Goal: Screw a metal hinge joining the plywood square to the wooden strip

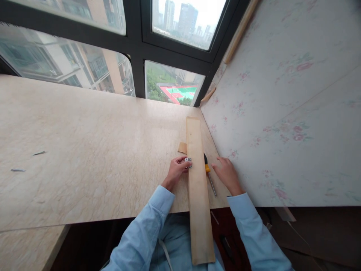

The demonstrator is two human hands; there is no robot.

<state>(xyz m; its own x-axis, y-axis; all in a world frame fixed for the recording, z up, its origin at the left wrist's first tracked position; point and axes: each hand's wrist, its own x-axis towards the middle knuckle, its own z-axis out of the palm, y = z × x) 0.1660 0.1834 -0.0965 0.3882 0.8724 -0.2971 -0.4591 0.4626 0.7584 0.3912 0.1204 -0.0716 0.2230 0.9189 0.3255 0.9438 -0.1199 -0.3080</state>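
A long wooden board (198, 203) lies on the stone-patterned counter, its near end reaching over the front edge toward my lap. My left hand (176, 169) pinches a small metal hinge-like bracket (188, 162) against the board's left edge. On the other side, my right hand (225, 171) hovers with its fingers apart and nothing in them. Between that hand and the board lies a screwdriver (208, 169) with a black and yellow handle, its upper part partly covered by the board. A small brown piece of cardboard or wood (182, 147) pokes out from under the board's left side.
The counter (107, 150) runs left along dark-framed windows (138, 49). A wall with flowered paper (282, 113) rises close on the right. Two thin grey slivers (38, 153) lie far left. Below the counter's front edge is a dark space with a black object (226, 246).
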